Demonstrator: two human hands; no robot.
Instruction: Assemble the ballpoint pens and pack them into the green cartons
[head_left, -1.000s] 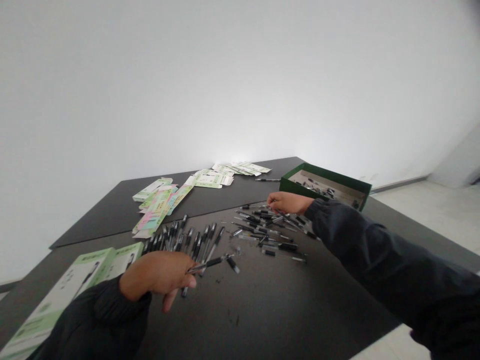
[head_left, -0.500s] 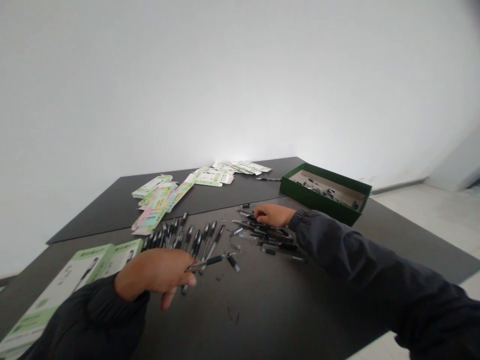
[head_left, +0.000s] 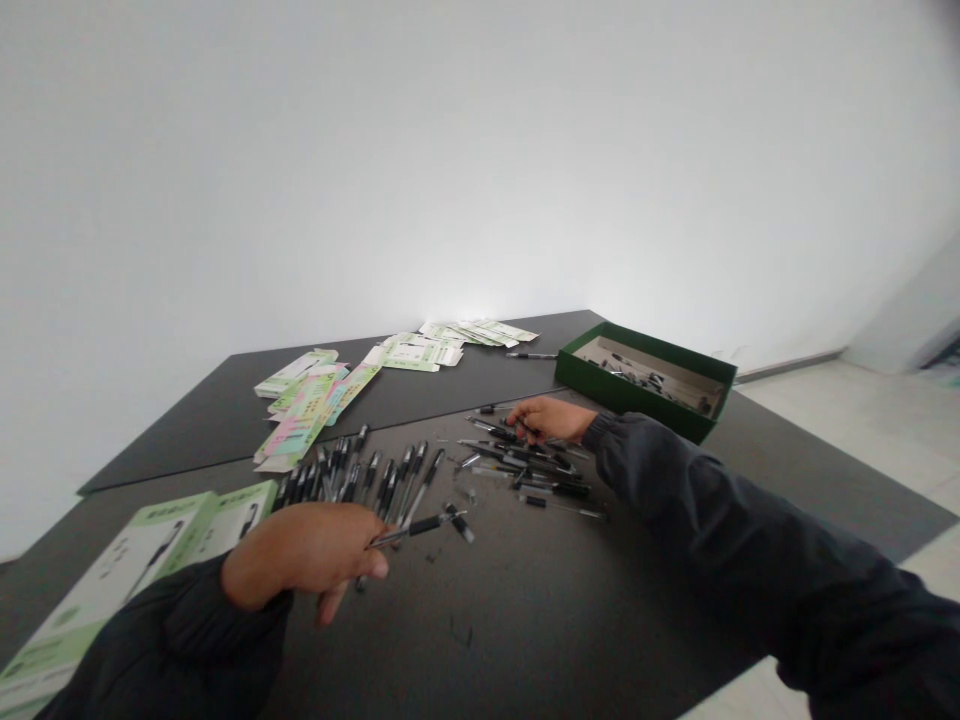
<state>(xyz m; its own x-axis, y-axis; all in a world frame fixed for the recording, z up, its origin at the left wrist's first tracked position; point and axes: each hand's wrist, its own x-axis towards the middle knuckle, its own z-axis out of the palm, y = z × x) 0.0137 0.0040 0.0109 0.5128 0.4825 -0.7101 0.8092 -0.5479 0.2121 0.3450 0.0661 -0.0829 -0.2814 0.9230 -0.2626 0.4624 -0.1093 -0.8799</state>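
Observation:
My left hand (head_left: 319, 555) is closed on a pen (head_left: 420, 526) with a clear barrel and black grip, its tip pointing right. Beside that hand lies a row of capped pens (head_left: 386, 480), partly hidden behind the fingers. Near the tip rests a short black-and-clear piece, perhaps a pen cap (head_left: 460, 524). My right hand (head_left: 551, 418) reaches into a loose heap of uncapped pens (head_left: 525, 462), fingertips pinched together at its far side. Something dark shows at those fingertips, too small to make out.
A green open box (head_left: 637, 397) holding small dark pieces stands at the right. Flattened pen cartons (head_left: 307, 415) lie at the back left, with more cartons (head_left: 420, 352) by the wall. White-and-green pen boxes (head_left: 112, 580) sit at the left edge. One pen (head_left: 531, 356) lies left of the green box.
My right hand's fingers have shifted slightly and come together over the heap. My left hand keeps its hold on the pen. The whole view has moved a little.

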